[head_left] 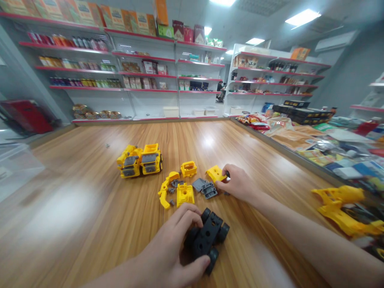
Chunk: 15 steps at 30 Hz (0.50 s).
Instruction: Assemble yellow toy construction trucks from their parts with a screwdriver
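Note:
My left hand (172, 248) is curled round a black wheeled toy chassis (208, 238) that rests on the wooden table (90, 208). Farther out, my right hand (237, 184) pinches a yellow toy part (216, 173) at the table surface. Between the hands lie loose pieces: a yellow cab block (184, 195), a curved yellow arm (166, 190), another yellow block (189, 168) and grey plates (205, 188). Two assembled yellow toy trucks (140, 161) stand side by side beyond them.
More yellow toy parts (345, 208) lie blurred at the right edge. A counter of packaged goods (300, 136) runs along the right. A clear plastic bin (15, 164) sits at the left. Shop shelves (144, 72) line the back wall.

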Available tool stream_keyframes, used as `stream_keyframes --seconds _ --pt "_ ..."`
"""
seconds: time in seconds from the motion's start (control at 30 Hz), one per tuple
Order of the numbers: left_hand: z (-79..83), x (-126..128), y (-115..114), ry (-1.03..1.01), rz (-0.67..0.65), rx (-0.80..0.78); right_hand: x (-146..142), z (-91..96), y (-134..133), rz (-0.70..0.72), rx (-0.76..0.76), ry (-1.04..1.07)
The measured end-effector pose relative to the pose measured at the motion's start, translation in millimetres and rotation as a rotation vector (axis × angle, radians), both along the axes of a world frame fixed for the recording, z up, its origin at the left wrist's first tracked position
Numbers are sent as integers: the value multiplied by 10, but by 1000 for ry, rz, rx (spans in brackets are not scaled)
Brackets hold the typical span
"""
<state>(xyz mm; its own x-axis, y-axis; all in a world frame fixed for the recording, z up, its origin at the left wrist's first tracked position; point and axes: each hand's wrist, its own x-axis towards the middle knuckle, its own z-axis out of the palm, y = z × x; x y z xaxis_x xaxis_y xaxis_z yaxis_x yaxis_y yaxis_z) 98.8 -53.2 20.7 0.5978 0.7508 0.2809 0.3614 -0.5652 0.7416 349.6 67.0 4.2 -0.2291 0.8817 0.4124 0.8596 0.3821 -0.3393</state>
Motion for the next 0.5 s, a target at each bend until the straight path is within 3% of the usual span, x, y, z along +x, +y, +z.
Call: stream_keyframes --seconds 0.2,0.4,0.5 --pt "3 24 23 4 -5 -15 69 61 -36 30 -33 1" --pt "-8 92 -10 22 157 -7 144 178 -78 71 -69 -114" --pt "-13 113 -24 34 148 25 163 250 -70 157 -46 -167"
